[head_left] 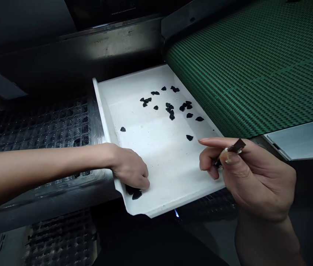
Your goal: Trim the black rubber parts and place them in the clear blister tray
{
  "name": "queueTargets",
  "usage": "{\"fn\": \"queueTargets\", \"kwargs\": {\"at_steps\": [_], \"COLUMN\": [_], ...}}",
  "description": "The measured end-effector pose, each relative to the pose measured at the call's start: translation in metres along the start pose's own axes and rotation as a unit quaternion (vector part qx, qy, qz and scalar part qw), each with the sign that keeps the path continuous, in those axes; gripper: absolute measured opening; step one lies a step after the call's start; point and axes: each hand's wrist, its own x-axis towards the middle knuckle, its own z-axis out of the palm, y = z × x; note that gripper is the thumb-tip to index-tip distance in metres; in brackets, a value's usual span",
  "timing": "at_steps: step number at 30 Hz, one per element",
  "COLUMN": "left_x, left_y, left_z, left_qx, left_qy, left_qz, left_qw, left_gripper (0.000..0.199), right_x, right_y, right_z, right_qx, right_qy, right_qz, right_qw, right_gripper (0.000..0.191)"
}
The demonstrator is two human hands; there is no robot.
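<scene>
A white tray holds many small black pointed pieces, scattered mostly toward its far right side. My left hand reaches in from the left, fingers curled downward at the tray's near left corner. Black pieces lie under and beside its fingertips; whatever is between them is hidden. Above the tray's near right edge, my right hand pinches a small dark tool with a flat brown end between thumb and fingers. Its index finger points left, close to a single black piece.
A green mesh conveyor belt slopes along the tray's right side. On the left, a clear plastic tray with rows of pockets holds some dark pieces. Another pocketed tray sits lower down. A metal machine wall rises behind.
</scene>
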Motion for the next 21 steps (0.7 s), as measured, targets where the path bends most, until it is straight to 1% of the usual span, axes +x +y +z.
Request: {"fn": "queueTargets", "kwargs": {"at_steps": [4, 6, 7, 11, 17, 21], "left_x": [-0.0028, -0.0015, -0.0003, 0.0037, 0.0048, 0.0046], "left_y": [-0.0016, -0.0014, -0.0012, 0.0007, 0.0049, 0.0051], "left_z": [-0.0048, -0.0042, -0.0033, 0.001, 0.0018, 0.0013], "left_qx": [-0.021, -0.012, -0.001, 0.058, 0.105, 0.147], "left_qy": [-0.03, -0.027, -0.018, 0.03, 0.019, 0.045], "left_qz": [-0.008, 0.0, 0.005, 0.01, -0.019, -0.016], "left_qw": [0.999, 1.0, 1.0, 0.998, 0.994, 0.988], "left_gripper": [0.02, 0.011, 0.01, 0.022, 0.035, 0.034], "right_x": [-0.0008, -0.0009, -0.0009, -0.0011, -0.0006, -0.0002], "right_y": [0.0005, 0.0001, -0.0003, -0.0027, -0.0021, -0.0008], "right_z": [0.0003, 0.0009, 0.0013, 0.0026, 0.0014, 0.0002], "right_qx": [-0.004, -0.01, -0.014, -0.028, -0.022, -0.011], "right_qy": [0.002, 0.003, 0.006, 0.014, 0.007, 0.002], "right_qz": [0.003, 0.003, 0.004, 0.009, 0.006, 0.0], "right_qw": [1.0, 1.0, 1.0, 0.999, 1.0, 1.0], "right_gripper": [0.031, 0.031, 0.031, 0.031, 0.032, 0.032]}}
